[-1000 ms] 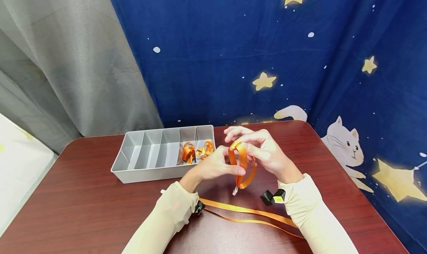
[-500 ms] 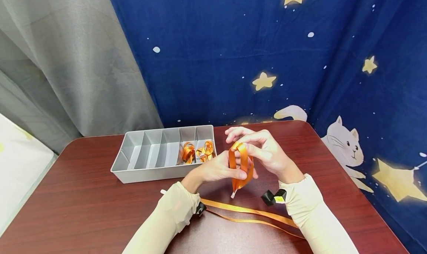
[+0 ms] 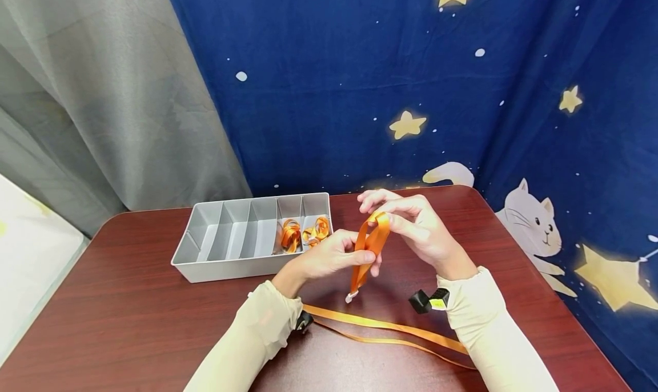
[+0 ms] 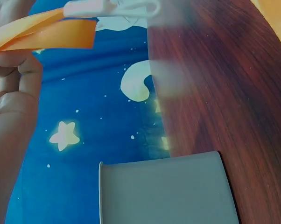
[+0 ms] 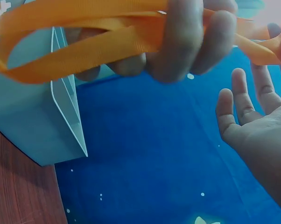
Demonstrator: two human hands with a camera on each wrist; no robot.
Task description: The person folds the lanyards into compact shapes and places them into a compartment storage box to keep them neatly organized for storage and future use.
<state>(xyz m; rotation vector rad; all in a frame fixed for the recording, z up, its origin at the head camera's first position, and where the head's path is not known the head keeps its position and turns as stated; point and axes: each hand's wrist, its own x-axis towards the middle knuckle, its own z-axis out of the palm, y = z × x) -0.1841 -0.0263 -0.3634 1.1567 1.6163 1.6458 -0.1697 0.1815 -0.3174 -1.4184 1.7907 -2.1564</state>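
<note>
An orange lanyard is folded into a long loop and hangs between both hands above the table, a white clip at its lower end. My left hand grips the folded strap at mid-length, thumb across the front and fingers behind. At the top, my right hand pinches the bend between thumb and index finger; its other fingers are spread. In the left wrist view the clip sticks out past the strap. Below the hands, another orange lanyard lies stretched out, partly hidden by the right sleeve.
A grey divided box stands to the left of the hands. Coiled orange lanyards sit in its two rightmost compartments. The brown table ends at a blue star-patterned curtain, with a grey curtain at the left.
My right hand has moved slightly right with the bend of the lanyard. The folded strap now slants, its white clip swung to the left and a little upward.
</note>
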